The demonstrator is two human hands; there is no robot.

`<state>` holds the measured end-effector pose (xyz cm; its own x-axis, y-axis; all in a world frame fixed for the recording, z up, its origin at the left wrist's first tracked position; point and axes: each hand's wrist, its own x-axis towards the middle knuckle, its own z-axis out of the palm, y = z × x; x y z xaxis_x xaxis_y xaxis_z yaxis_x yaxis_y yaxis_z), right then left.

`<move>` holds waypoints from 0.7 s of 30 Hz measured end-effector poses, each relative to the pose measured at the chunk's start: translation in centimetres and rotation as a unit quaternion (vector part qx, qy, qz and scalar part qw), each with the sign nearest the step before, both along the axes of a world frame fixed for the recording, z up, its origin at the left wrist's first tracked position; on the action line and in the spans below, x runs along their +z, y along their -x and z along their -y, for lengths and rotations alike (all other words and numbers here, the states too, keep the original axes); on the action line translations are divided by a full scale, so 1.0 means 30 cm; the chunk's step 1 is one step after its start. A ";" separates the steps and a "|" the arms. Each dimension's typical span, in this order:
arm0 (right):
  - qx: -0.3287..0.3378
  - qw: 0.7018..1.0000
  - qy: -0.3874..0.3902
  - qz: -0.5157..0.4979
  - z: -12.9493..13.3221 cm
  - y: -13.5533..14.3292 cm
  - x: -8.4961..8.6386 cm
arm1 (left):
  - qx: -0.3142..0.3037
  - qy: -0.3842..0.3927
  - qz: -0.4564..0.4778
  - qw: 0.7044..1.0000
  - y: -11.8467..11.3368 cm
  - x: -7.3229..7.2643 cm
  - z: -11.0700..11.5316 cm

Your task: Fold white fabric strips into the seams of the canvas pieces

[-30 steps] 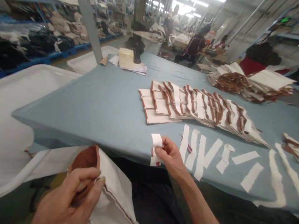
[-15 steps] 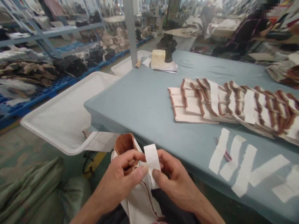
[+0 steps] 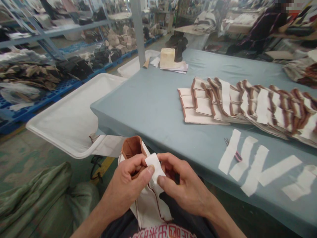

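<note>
The step in hand seems to be setting a small strip against a cloth edge, and both hands are working together at the middle of the view. Taking them as the centre of the dial, the left hand [image 3: 130, 180] is gripping the rim of a tall, cream cloth piece with a brown inner face [image 3: 143, 206], its thumb pressing on a white, flat, paper-like strip [image 3: 155, 165]. The right hand [image 3: 184, 180] is pinching that strip from its three o'clock side, thumb to the front, forefinger partly hidden behind. The strip is lying aslant across the rim and bending at its lower end; whether it is sticking there, I cannot tell. The cloth piece is standing over the lap, its brown mouth opening toward eleven o'clock.

As I judge it, the next move is calling for a steady left pinch, so that the rim is not slipping, while the right fingertips are guiding the strip's bent end flat and square.

On the blue-grey, cloth-covered table [image 3: 148, 105], an overlapping row of cream folded pieces with brown edges [image 3: 205, 105] is spreading at two o'clock. Loose white oblong strips [image 3: 229, 152] are lying near three o'clock, the nearest partly covering small metal snips with pink-and-dark handles [image 3: 238, 156]. A pale yellow block [image 3: 167, 58] is sitting at twelve o'clock. A white plastic bin [image 3: 74, 109] is standing at ten, a crumpled green sack [image 3: 42, 201] slumping between eight and nine.
</note>
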<state>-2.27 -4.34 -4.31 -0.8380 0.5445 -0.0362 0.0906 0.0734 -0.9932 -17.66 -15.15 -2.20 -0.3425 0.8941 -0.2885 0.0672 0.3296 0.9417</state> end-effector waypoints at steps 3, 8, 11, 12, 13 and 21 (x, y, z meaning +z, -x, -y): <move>-0.094 0.984 -0.148 -0.039 0.008 0.011 -0.018 | 0.017 0.000 -0.019 1.000 0.000 0.001 0.007; -0.259 0.902 -0.330 -0.104 0.047 0.032 -0.041 | 0.083 -0.018 -0.066 0.994 0.007 -0.006 0.008; -0.226 0.903 -0.349 -0.107 0.074 0.050 -0.038 | 0.094 -0.031 -0.072 0.992 0.007 -0.011 0.009; -0.212 0.907 -0.351 -0.098 0.082 0.059 -0.038 | 0.097 -0.033 -0.074 0.992 0.006 -0.012 0.009; -0.198 0.909 -0.356 -0.087 0.089 0.069 -0.040 | 0.099 -0.034 -0.077 0.991 0.005 -0.014 0.008; -0.175 0.957 -0.229 -0.048 0.113 0.123 -0.050 | 0.082 -0.068 -0.144 0.984 0.020 -0.028 0.015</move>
